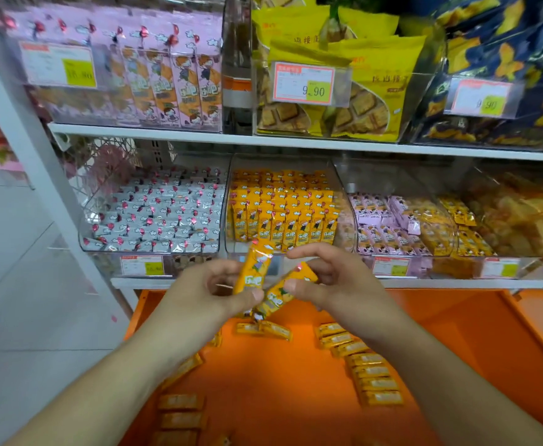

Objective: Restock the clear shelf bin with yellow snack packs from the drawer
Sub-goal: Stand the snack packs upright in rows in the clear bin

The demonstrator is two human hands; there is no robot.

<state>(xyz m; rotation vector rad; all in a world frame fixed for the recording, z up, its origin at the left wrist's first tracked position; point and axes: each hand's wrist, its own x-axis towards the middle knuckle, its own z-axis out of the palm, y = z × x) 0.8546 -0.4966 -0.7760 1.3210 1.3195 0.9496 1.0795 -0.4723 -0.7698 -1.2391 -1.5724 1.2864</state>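
Below, orange drawer (457,333) open under white shelf (296,144); pale floor (38,317) left.

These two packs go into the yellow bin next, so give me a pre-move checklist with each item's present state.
1. Left hand grips a yellow pack: ok.
2. Right hand grips the second pack: ok.
3. The packs are apart: not ok, they cross and touch.
4. Clear bin top is open for loading: ok.
5. Room in the bin: cannot tell, the front rows look full.
6. Stock left in the orange drawer: ok, loose packs lie there.
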